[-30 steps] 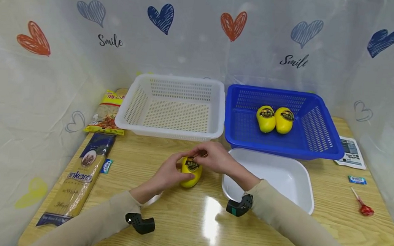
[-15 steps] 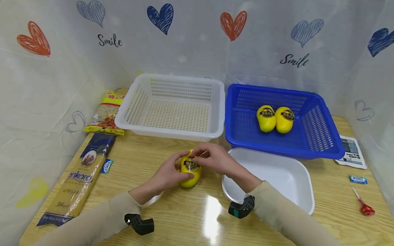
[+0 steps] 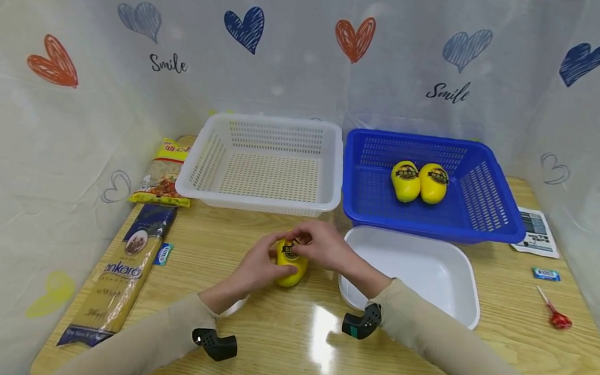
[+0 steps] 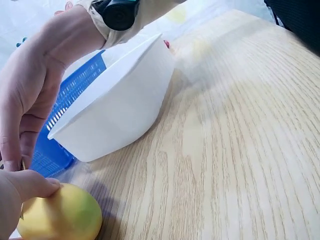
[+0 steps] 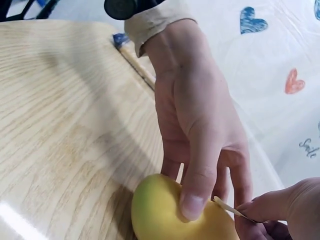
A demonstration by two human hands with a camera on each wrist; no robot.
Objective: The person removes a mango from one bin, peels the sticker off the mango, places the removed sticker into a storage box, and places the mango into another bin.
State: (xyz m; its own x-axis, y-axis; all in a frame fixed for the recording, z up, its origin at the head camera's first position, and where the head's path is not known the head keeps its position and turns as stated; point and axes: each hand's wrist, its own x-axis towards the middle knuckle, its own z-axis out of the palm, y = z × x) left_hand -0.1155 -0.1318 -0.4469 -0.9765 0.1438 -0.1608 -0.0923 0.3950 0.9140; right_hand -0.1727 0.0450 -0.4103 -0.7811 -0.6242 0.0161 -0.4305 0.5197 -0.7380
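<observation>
A yellow mango [image 3: 289,277] with a black-printed label [image 3: 290,249] lies on the table between both hands. My left hand [image 3: 258,264] grips it from the left, thumb on the near side and fingers around the far side. At its upper end, my right hand [image 3: 323,245] pinches the thin edge of the label, which shows as a pale strip [image 5: 227,206] in the right wrist view. In that view the mango [image 5: 155,210] has a greenish end. The right fingers hide part of the label. Two labelled mangoes [image 3: 406,186] lie side by side in the blue basket [image 3: 366,206].
A white basket [image 3: 257,199] stands at the back left, and a white tray [image 3: 430,272] sits right of the hands. Spaghetti [image 3: 116,279], a yellow food packet [image 3: 162,172] and a small wrapped candy [image 3: 162,254] line the left. Rightward lie another candy [image 3: 546,274], a lollipop [image 3: 559,319] and a white packet [image 3: 537,233].
My right hand has shifted slightly over the label, its fingers now covering more of the print. The left hand keeps its grip on the mango, which has barely moved.
</observation>
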